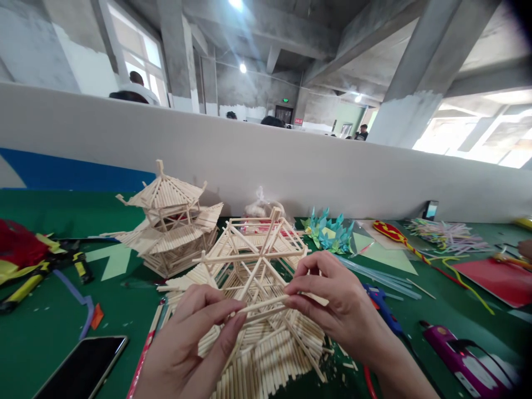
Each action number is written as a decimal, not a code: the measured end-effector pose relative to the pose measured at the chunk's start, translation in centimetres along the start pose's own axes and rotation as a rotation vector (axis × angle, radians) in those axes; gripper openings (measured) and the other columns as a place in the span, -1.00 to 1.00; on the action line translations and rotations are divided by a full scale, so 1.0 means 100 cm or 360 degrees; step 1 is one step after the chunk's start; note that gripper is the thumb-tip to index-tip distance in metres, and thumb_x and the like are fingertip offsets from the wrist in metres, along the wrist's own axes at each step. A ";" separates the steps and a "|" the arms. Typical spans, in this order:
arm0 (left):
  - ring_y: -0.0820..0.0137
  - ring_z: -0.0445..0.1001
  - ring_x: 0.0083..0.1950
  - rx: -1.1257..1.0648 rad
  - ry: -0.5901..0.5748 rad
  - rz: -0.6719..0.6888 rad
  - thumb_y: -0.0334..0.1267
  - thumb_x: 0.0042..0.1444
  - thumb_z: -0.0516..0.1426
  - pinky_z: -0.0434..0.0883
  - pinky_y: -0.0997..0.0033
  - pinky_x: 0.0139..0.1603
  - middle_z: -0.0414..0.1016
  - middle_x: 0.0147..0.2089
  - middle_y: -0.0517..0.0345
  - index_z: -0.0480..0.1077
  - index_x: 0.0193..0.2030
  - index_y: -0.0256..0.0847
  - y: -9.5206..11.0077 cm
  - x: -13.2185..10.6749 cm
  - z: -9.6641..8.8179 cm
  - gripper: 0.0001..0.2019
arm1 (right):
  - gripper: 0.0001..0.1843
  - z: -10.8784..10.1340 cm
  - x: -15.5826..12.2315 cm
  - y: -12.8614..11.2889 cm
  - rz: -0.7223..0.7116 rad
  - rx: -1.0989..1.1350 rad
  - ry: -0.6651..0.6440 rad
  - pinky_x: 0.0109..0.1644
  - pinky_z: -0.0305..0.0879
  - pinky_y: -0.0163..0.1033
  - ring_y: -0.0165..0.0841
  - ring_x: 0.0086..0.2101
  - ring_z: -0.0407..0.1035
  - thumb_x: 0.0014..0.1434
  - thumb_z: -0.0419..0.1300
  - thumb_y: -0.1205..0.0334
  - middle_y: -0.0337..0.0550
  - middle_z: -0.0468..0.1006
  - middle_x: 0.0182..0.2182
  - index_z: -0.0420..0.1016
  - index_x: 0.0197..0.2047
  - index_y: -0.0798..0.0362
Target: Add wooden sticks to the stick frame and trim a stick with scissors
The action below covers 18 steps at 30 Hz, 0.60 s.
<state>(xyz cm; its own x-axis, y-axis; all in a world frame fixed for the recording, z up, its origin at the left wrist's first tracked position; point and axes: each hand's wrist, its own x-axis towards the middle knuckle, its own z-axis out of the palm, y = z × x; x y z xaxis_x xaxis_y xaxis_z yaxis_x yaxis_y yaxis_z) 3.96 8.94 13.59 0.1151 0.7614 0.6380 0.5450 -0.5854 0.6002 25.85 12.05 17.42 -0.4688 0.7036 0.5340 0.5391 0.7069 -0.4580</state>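
In the middle of the head view stands a pavilion model (249, 256) of thin wooden sticks, its upper frame of crossed beams bare and its lower roof covered in rows of sticks. Across its near side my left hand (195, 338) pinches the left end of a short wooden stick (266, 303) between thumb and forefinger. At the stick's right end, my right hand (332, 293) is closed in the same kind of pinch. Whether the stick touches the frame beneath it, I cannot tell. Behind to the left is a roofed stick pagoda (168, 221).
A phone (83, 366) lies at front left, near yellow-black cutters (78, 263). To the right are a blue glue gun (382, 307), clear glue sticks (378, 275), a purple power strip (461, 360) and a teal paper flower (330, 230). A white partition (291, 160) runs behind.
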 end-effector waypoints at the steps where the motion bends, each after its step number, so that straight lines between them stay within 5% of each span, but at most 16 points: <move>1: 0.53 0.40 -0.28 0.0001 -0.0005 -0.0008 -0.31 0.14 0.13 0.39 0.63 -0.33 0.33 -0.31 0.31 0.39 -0.11 0.06 0.000 0.000 0.000 -0.80 | -0.92 0.000 0.000 0.001 -0.0015 -0.0001 0.0005 -0.22 0.24 -0.32 -0.43 -0.25 0.29 0.17 0.21 0.18 -0.24 0.38 -0.31 0.53 -0.27 -0.05; 18: 0.51 0.42 -0.35 -0.0086 0.0035 -0.0029 -0.34 0.11 0.14 0.41 0.60 -0.42 0.35 -0.36 0.30 0.43 -0.16 0.06 0.006 0.003 -0.001 -0.80 | -0.88 -0.002 0.006 0.008 -0.0098 0.0015 0.0031 -0.30 0.27 -0.29 -0.41 -0.34 0.32 0.12 0.25 0.14 -0.24 0.40 -0.41 0.57 -0.32 -0.03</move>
<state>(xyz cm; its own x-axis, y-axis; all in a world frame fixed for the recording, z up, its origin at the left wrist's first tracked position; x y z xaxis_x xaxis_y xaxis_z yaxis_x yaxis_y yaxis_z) 4.30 8.78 14.20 0.0866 0.7662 0.6367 0.5012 -0.5859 0.6368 26.13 13.01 17.55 -0.4874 0.6571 0.5750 0.5030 0.7496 -0.4302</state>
